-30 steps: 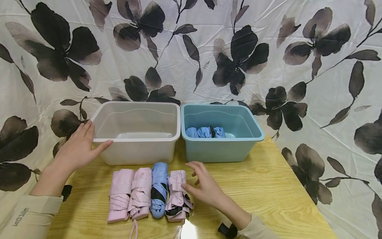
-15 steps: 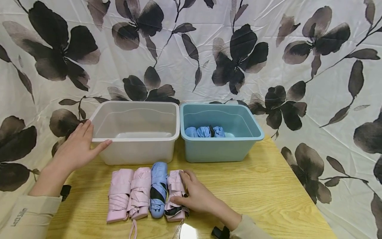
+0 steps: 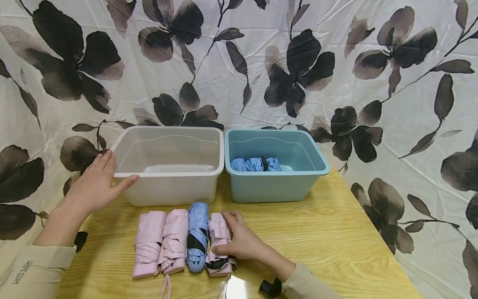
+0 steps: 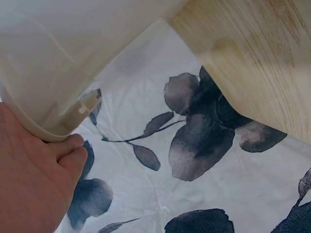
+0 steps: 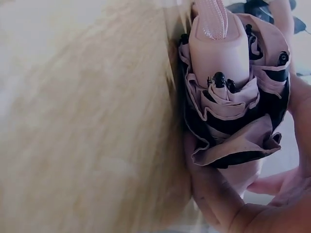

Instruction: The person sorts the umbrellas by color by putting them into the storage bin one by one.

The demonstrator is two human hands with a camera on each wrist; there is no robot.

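Note:
Four folded umbrellas would exceed the count, so several lie side by side in the head view. My right hand [image 3: 242,241] grips the rightmost pink folded umbrella [image 3: 219,230], thumb on its near side and fingers round its far end. Close up in the right wrist view, that pink umbrella [image 5: 221,56] shows its strap, rib tips and loose folds. Left of it lies a blue folded umbrella [image 3: 198,236], then two more pink umbrellas [image 3: 150,241]. My left hand [image 3: 93,182] rests on the left rim of the whitish bin [image 3: 168,189], fingers straight, thumb over the front corner.
A teal bin [image 3: 274,189] stands right of the whitish one, holding a blue folded umbrella [image 3: 255,164]. Both stand at the back of the wooden table [image 3: 317,241]. A floral cloth [image 3: 239,62] hangs behind and at the sides.
My right hand has moved left onto the rightmost pink umbrella and taken hold of it. The left hand stays on the bin's rim.

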